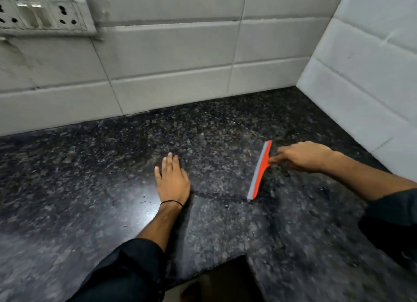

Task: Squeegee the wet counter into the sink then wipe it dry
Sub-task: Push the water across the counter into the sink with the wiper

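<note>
I see the white tiled wall filling the upper half of the head view, meeting a second tiled wall at a corner on the right. A switch and socket panel is mounted on the wall at top left.

Below the walls lies the counter, a dark speckled granite surface with a bright glossy reflection near its middle. Its front edge shows a notch at the bottom centre. I cannot confirm from the blur how much of the surface carries water. The sink is outside my view.

My left hand lies flat on the counter, palm down, fingers extended and together, grasping nothing. A thin black band circles that wrist, and a dark sleeve covers the forearm below it.

My right hand is closed around the handle of the squeegee, with the forefinger extended along the handle toward the blade. The squeegee is orange with a grey rubber strip; its blade rests edge-down on the counter, to the right of the left hand and well apart from it, near the right wall
</note>
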